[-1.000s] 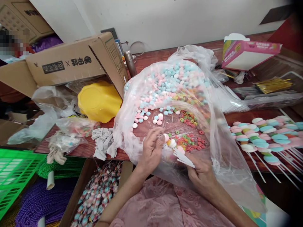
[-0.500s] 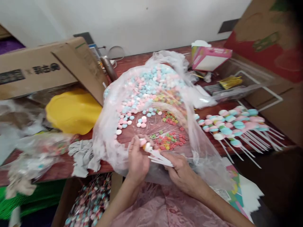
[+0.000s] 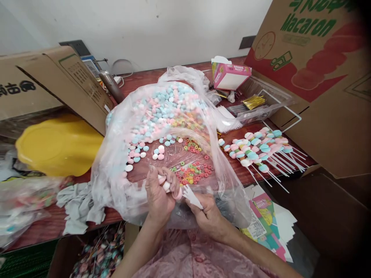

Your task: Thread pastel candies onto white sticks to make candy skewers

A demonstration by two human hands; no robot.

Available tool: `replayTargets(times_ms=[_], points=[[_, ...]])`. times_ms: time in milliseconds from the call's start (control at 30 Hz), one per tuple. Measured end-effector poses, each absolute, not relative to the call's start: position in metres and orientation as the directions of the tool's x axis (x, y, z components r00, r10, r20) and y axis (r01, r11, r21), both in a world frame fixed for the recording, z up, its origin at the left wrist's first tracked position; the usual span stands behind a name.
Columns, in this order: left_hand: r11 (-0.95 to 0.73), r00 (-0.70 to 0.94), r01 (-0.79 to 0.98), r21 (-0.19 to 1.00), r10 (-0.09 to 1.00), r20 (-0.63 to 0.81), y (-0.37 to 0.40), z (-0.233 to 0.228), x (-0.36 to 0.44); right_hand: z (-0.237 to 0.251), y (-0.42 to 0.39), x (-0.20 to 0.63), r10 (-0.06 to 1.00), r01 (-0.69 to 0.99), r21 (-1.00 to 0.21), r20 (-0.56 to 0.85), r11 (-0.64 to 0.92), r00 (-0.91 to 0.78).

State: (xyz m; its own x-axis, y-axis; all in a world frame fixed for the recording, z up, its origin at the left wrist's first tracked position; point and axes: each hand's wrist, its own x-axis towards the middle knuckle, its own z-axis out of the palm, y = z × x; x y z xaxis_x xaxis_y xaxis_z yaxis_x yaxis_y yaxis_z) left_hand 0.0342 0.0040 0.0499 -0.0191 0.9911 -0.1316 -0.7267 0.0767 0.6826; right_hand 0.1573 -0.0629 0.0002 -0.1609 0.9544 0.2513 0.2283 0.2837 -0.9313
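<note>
Some candies (image 3: 166, 187) half-hidden, gripped by curled left fingers (image 3: 174, 183); right fingers (image 3: 206, 200) clamp sticks (image 3: 192, 197).

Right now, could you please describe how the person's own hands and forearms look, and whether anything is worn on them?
The left hand and right hand are ungloved. The visible forearms are sleeveless; no watch or bracelet shows. Between them appears a pink patterned garment with buttons.

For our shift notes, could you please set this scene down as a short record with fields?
Left hand: holding pink and white pieces
Right hand: gripping a bunch of white sticks
In front: clear plastic with loose pastel discs and colourful rings
Right side: threaded skewers on the table
Left side: yellow scalloped object, grey cloth
</note>
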Motion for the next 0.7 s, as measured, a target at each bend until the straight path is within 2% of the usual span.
replayTargets(times_ms=[100, 333, 400, 467, 533, 600, 633, 700], points=[[0.041, -0.049, -0.708, 0.705, 0.993, -0.107, 0.004, 0.05, 0.038, 0.001, -0.063, 0.161, 0.942, 0.287, -0.904, 0.267, 0.318, -0.204], [0.055, 0.011, -0.599, 0.799, 0.998, -0.061, 0.001, 0.048, 0.043, 0.007, -0.066, 0.167, 0.925, 0.435, -0.817, 0.348, 0.378, -0.151], [0.051, 0.008, -0.583, 0.811, 0.998, -0.058, 0.003, 0.048, 0.041, 0.014, -0.07, 0.181, 0.912, 0.525, -0.75, 0.377, 0.402, -0.159], [0.055, 0.024, -0.567, 0.822, 0.998, -0.05, 0.007, 0.048, 0.035, 0.022, -0.072, 0.21, 0.873, 0.636, -0.633, 0.467, 0.441, -0.14], [0.058, 0.028, -0.528, 0.847, 0.998, -0.051, 0.009, 0.045, 0.023, 0.028, -0.071, 0.255, 0.85, 0.793, -0.5, 0.526, 0.347, -0.041], [0.072, 0.006, -0.429, 0.901, 0.997, -0.077, 0.009, 0.039, 0.007, 0.031, -0.064, 0.313, 0.787, 0.912, -0.375, 0.608, 0.165, 0.108], [0.087, -0.005, -0.353, 0.931, 0.996, -0.094, 0.007, 0.036, 0.0, 0.032, -0.058, 0.344, 0.777, 0.947, -0.321, 0.6, 0.017, 0.189], [0.121, -0.009, -0.184, 0.975, 0.992, -0.125, 0.001, 0.028, -0.013, 0.035, -0.043, 0.403, 0.813, 0.944, -0.213, 0.483, -0.25, 0.325]])
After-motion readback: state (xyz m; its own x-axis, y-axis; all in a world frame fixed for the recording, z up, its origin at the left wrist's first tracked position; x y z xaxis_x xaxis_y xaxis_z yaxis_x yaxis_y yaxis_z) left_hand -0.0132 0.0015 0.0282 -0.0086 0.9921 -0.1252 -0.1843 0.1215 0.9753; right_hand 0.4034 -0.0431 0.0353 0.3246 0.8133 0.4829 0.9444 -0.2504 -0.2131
